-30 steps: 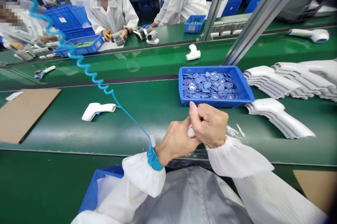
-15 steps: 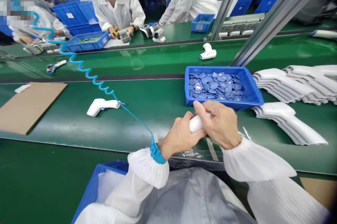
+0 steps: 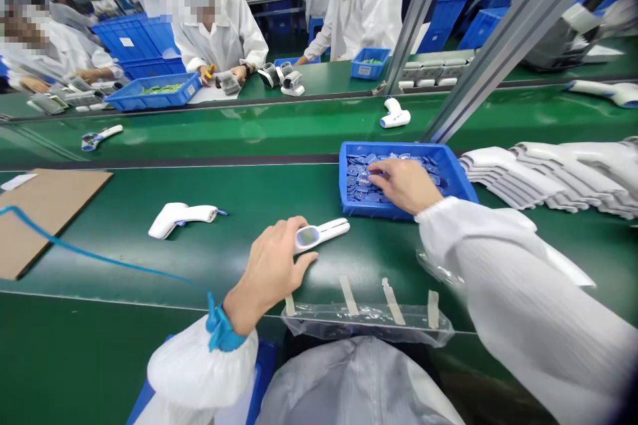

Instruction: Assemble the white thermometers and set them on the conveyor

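My left hand (image 3: pixel 272 265) has its fingers curled over the head of a white handheld thermometer (image 3: pixel 331 231), with the thumb beside it. The thermometer lies low over the green bench, its small grey display upward and its handle pointing right. My right hand (image 3: pixel 405 182) reaches into a blue bin (image 3: pixel 406 212) of small blue plastic pieces (image 3: pixel 359 192). Its thumb and index fingertips are a little apart above the pieces; the other fingers are partly hidden. Another white thermometer (image 3: pixel 182 217) lies to the left on the bench.
White shell halves (image 3: pixel 508 175) are stacked at right. A brown board (image 3: pixel 54 212) lies at left. Tape strips (image 3: pixel 393 302) hold a clear plastic bag at the front edge. A metal post (image 3: pixel 478 59) slants beyond the bin. Co-workers in white coats (image 3: pixel 219 32) sit across the line.
Both hands were together around the white thermometer. My left hand has moved left and down with it, while my right hand has let go and moved up into the blue bin.
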{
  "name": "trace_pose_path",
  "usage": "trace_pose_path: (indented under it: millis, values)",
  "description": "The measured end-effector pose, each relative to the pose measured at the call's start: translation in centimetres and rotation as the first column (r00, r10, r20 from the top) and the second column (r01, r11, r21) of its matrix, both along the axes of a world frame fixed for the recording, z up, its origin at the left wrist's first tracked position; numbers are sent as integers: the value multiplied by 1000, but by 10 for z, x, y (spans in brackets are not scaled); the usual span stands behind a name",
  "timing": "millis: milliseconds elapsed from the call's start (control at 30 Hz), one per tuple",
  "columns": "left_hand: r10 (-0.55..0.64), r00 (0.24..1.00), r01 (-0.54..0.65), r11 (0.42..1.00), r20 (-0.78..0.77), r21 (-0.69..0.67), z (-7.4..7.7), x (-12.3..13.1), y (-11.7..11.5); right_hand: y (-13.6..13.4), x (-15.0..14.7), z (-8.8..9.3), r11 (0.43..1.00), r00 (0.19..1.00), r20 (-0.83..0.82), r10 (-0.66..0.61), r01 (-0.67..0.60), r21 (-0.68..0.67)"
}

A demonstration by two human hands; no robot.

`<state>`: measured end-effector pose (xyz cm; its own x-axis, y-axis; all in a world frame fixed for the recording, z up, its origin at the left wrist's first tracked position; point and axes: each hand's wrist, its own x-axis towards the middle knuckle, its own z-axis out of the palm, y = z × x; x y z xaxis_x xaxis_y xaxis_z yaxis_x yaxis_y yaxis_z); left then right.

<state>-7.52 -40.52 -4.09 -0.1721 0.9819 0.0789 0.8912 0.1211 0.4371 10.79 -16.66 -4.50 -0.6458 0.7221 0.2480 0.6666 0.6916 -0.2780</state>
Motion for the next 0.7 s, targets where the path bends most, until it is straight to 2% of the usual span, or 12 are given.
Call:
trace_pose_path:
  millis: [67,133,200,267,333,400,567,633,700]
  values:
    - [-66,973,50,996,-219,-75,-1,2,10,20,-11,-10,1000,999,47,22,-22,1]
    - [-89,954,55,991,-285,-125,-2,6,18,26,-17,-16,999,997,71,40,-40,11]
    - [-7,985,-10,996,-175,-93,0,7,20,21,-15,-15,998,997,60,51,-53,33]
    - [110,992,-107,993,60,-56,4,7,19,11,-7,-10,997,998,23,58,-60,58]
    - [172,941,-164,985,293,-52,9,7,19,0,4,-4,996,998,-22,57,-56,74]
    - [183,893,-169,983,412,-69,14,10,23,-10,12,-1,996,996,-78,37,-30,88]
    - [165,905,-103,979,393,-174,17,31,47,-30,18,1,991,982,-188,14,11,130]
    - [136,906,-72,982,400,-173,17,37,55,-42,17,5,990,972,-230,50,-18,139]
    - [112,899,-47,986,423,-160,18,40,59,-58,16,10,994,953,-287,91,-69,85]
